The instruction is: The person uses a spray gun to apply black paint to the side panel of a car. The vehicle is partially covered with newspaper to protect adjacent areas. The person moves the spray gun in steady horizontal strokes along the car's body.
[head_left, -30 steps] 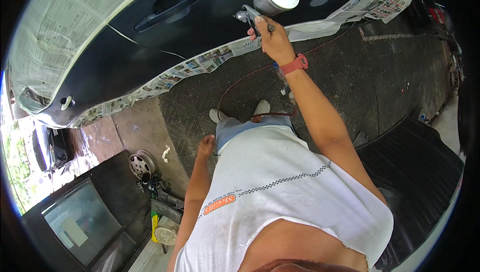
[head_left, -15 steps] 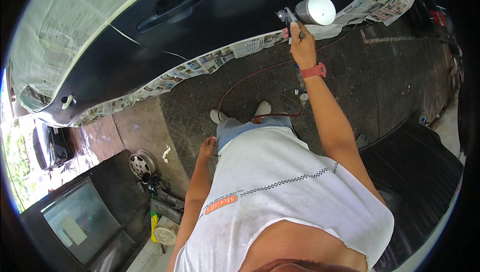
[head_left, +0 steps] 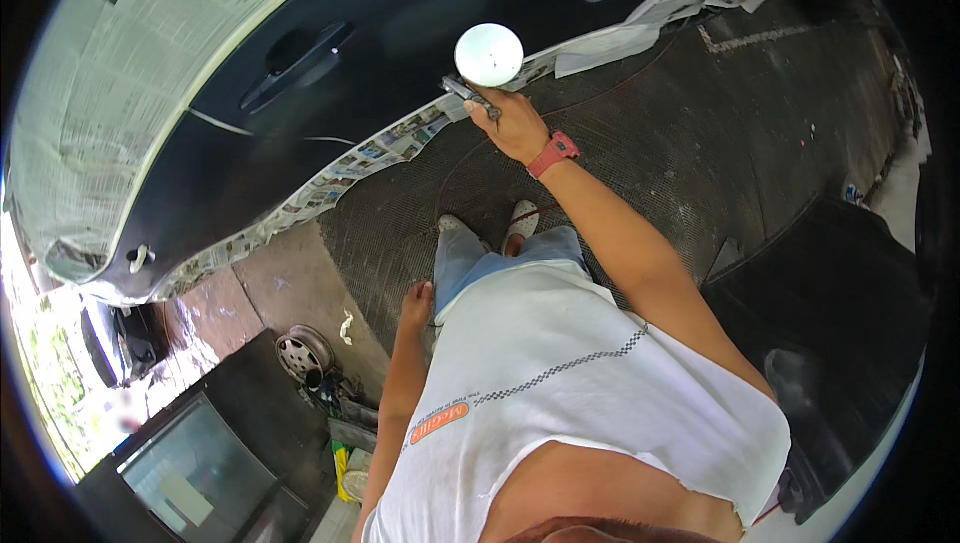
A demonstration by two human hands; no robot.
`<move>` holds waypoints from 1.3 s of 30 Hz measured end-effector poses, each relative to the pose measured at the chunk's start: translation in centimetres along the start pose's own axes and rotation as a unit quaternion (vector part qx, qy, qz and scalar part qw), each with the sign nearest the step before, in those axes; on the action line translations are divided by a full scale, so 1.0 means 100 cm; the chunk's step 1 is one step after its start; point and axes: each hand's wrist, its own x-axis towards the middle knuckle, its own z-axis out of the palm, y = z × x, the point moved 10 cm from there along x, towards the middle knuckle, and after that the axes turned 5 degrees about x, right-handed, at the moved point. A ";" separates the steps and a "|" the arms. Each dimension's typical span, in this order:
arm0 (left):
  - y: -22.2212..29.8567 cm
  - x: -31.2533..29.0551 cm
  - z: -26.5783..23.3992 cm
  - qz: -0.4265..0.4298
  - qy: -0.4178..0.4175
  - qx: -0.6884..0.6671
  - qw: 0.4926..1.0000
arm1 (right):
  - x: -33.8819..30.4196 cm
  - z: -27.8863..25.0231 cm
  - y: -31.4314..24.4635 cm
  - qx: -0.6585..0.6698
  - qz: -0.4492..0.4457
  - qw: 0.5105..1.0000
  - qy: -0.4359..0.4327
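Note:
My right hand (head_left: 512,123) is wrapped round the handle of a spray gun (head_left: 466,93). The gun's round cup, with a white top (head_left: 489,55), stands on the hand's far side. Gun and cup are in front of the lower part of a dark car door panel (head_left: 400,18); how far off they are cannot be made out. A door handle (head_left: 298,68) sits on the panel to the left. My left hand (head_left: 417,303) hangs beside my thigh, loosely relaxed with nothing visible in it; its fingers show only in part.
Newspaper masking (head_left: 185,28) covers the car's upper side, and more newspaper (head_left: 385,148) lines its lower edge. A thin red hose (head_left: 600,101) trails over the dark floor matting (head_left: 640,133). A wheel rim (head_left: 304,353) lies at lower left, near a dark loose door (head_left: 230,423).
My right hand has moved left and nearer to me along the door with the spray gun. The view has shifted a little; my left hand still hangs by my thigh.

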 end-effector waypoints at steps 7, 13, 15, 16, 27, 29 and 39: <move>-0.022 0.011 -0.003 -0.017 -0.070 0.044 0.996 | 0.001 -0.057 0.034 -0.030 0.098 0.992 0.069; -0.003 0.058 0.000 0.020 -0.081 0.032 0.996 | -0.022 -0.136 0.028 -0.004 0.097 0.979 0.179; 0.004 0.089 -0.002 0.076 -0.079 0.063 0.992 | -0.029 -0.167 0.023 -0.011 0.101 0.969 0.227; 0.007 0.098 -0.005 0.084 -0.078 0.073 0.991 | -0.032 -0.182 0.025 -0.010 0.130 0.962 0.239; 0.172 0.069 0.004 0.037 0.062 -0.077 0.994 | 0.005 -0.311 0.055 0.058 0.201 0.955 0.210; 0.163 0.050 0.045 -0.015 0.032 -0.100 0.994 | 0.015 -0.323 0.061 0.079 0.221 0.954 0.189; 0.196 -0.052 0.236 0.010 -0.093 0.041 0.995 | 0.064 -0.379 0.112 0.103 0.145 0.980 0.090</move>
